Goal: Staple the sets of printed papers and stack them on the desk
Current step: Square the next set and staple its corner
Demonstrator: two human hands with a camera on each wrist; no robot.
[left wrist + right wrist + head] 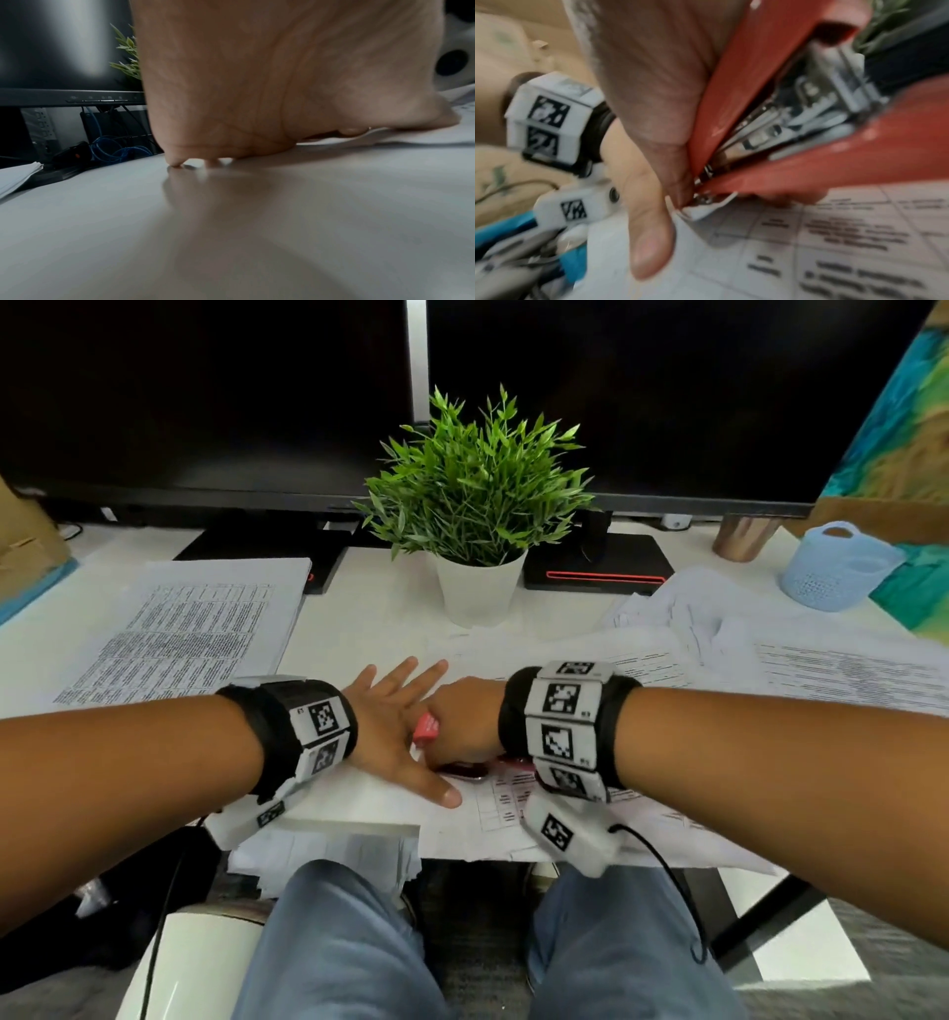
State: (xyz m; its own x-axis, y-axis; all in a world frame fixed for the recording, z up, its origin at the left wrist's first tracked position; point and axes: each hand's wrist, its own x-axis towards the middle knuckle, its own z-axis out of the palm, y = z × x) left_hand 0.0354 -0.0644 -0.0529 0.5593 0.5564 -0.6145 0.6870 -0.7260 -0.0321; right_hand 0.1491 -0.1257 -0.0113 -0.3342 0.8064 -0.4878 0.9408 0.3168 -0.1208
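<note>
White table below: our right hand clamps the stapler on the papers' corner; left hand, fingers spread, pins them alongside.

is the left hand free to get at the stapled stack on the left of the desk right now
Probably yes. The left hand lies flat and open, holding nothing, and bare desk separates it from the stack. Only the right hand grips the stapler.

Glossy red stapler, matt paper, smooth desk
</note>
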